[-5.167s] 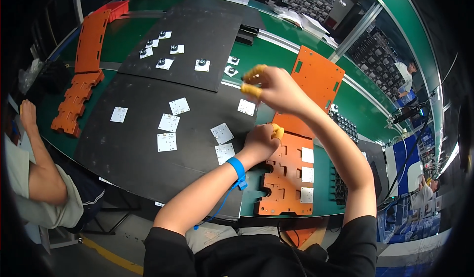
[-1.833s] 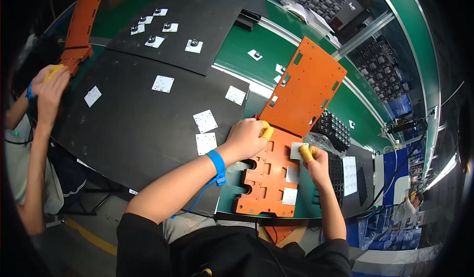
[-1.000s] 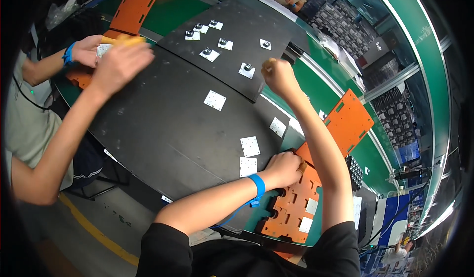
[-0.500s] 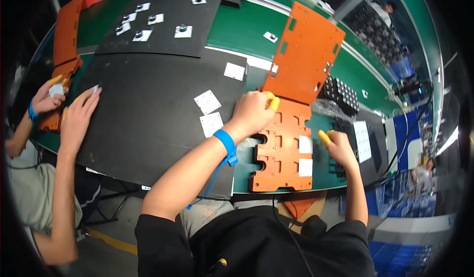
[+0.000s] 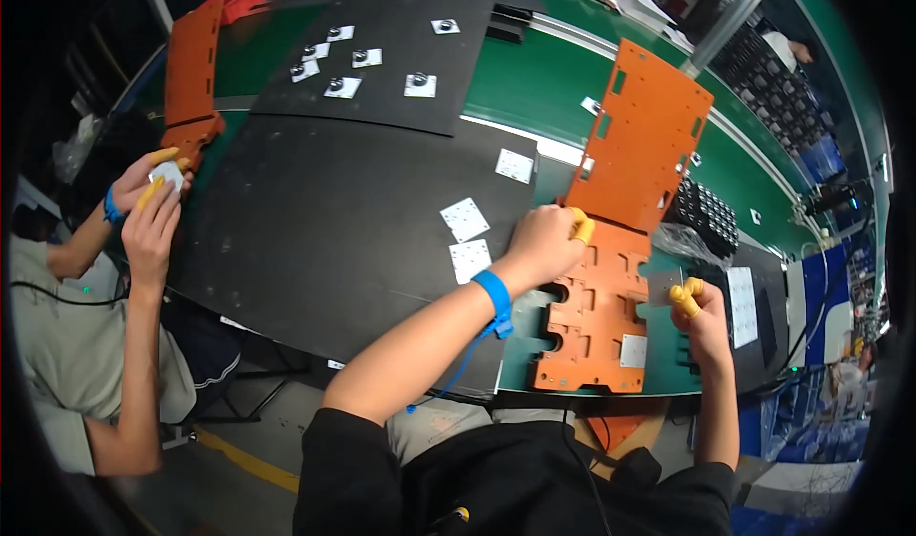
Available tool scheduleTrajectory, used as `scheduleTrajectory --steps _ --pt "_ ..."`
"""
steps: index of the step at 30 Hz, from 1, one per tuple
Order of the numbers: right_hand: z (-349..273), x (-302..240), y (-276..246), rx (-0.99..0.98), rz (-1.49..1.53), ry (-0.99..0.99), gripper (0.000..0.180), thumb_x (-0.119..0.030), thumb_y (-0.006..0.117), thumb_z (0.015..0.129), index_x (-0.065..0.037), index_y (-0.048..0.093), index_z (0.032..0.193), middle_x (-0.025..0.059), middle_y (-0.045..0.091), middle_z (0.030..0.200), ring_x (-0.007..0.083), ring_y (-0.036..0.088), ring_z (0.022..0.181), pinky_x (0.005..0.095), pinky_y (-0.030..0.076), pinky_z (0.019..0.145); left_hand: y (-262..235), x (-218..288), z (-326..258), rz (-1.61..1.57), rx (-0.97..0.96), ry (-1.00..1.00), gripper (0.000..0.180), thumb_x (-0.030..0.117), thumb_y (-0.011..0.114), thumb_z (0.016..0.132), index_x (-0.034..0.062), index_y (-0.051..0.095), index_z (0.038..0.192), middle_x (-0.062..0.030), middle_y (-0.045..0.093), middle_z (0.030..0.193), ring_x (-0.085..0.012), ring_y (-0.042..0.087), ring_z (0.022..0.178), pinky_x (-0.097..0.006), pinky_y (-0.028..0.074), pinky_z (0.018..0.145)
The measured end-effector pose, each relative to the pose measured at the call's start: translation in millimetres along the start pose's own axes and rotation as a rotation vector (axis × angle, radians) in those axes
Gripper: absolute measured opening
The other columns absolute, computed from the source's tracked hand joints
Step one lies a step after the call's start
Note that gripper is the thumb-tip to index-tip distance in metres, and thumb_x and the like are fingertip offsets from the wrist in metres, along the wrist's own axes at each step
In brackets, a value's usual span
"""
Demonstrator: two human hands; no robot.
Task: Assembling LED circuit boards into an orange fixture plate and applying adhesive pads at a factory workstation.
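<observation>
An orange fixture [image 5: 601, 288] with cutouts lies before me, its orange hinged lid [image 5: 649, 135] raised at the far side. My left hand [image 5: 553, 240], with yellow finger cots and a blue wrist strap, is closed at the fixture's upper left near the hinge; whatever it pinches is hidden. To the fixture's right, my right hand [image 5: 704, 316] pinches a thin square plate [image 5: 663, 286] between cot-covered fingertips. One white square board [image 5: 633, 351] sits in the fixture's near right pocket. Several white square boards, such as one board [image 5: 465, 220], lie on the black mat [image 5: 353, 211] to the left.
Small white boards with black round parts [image 5: 420, 84] lie on the far black sheet. A black tray [image 5: 706, 213] and a white sheet [image 5: 742, 305] are at the right. On the left, a co-worker's hands [image 5: 153, 211] hold a pale piece beside another orange fixture [image 5: 194, 78].
My right hand has taken hold of a square plate, and one of two boards has left the fixture's right side. The view has shifted; my left hand stays near the hinge.
</observation>
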State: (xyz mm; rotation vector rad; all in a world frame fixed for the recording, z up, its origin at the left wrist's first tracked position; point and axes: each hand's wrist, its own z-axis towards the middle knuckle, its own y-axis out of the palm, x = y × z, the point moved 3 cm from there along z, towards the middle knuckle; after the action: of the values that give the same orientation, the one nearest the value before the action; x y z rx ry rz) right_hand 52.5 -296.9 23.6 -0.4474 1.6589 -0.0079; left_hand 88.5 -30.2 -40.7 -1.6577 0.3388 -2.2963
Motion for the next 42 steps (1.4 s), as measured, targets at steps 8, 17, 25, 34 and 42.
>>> scheduleTrajectory --steps 8,17,25,34,42 --pt "90 -112 152 -0.165 -0.679 -1.027 0.020 0.001 0.071 0.074 -0.001 0.051 0.073 0.0096 0.048 0.068 0.0235 0.050 0.054 0.0332 0.041 0.050 0 -20 -4 -0.002 0.074 0.106 0.014 0.010 0.057 0.077 0.0025 0.066 0.086 -0.0197 0.064 0.076 -0.0399 0.063 0.076 -0.047 0.051 0.068" --pt "183 -140 251 -0.569 -0.959 -0.708 0.013 -0.008 0.069 0.077 0.003 0.064 0.079 0.0186 0.063 0.071 0.0343 0.063 0.070 0.0405 0.050 0.064 -5 -2 -3 0.032 -0.082 -0.106 0.015 0.014 0.058 0.079 0.0016 0.065 0.084 -0.0210 0.063 0.087 -0.0375 0.062 0.084 -0.044 0.049 0.075" --pt "235 -104 240 -0.344 -1.080 -0.699 0.018 -0.011 0.067 0.081 0.004 0.069 0.092 0.0216 0.069 0.087 0.0352 0.068 0.081 0.0391 0.054 0.073 -1 -3 0 0.009 -0.055 -0.077 0.022 0.019 0.058 0.085 -0.0012 0.067 0.082 -0.0248 0.064 0.080 -0.0420 0.062 0.078 -0.050 0.049 0.072" --pt "261 -111 259 -0.232 -0.975 -0.765 0.023 -0.015 0.068 0.081 0.003 0.068 0.097 0.0239 0.068 0.094 0.0397 0.066 0.089 0.0439 0.054 0.080 -7 3 1 -0.002 -0.092 -0.131 0.018 0.012 0.062 0.075 -0.0009 0.068 0.086 -0.0225 0.066 0.088 -0.0406 0.063 0.086 -0.048 0.050 0.079" --pt "288 -112 300 -0.206 -1.054 -0.683 0.024 -0.015 0.064 0.080 0.004 0.066 0.095 0.0265 0.066 0.099 0.0414 0.066 0.093 0.0454 0.055 0.082 -4 -1 -1 0.017 -0.068 -0.147 0.010 0.007 0.063 0.076 0.0015 0.064 0.083 -0.0173 0.065 0.085 -0.0360 0.064 0.080 -0.043 0.052 0.072"
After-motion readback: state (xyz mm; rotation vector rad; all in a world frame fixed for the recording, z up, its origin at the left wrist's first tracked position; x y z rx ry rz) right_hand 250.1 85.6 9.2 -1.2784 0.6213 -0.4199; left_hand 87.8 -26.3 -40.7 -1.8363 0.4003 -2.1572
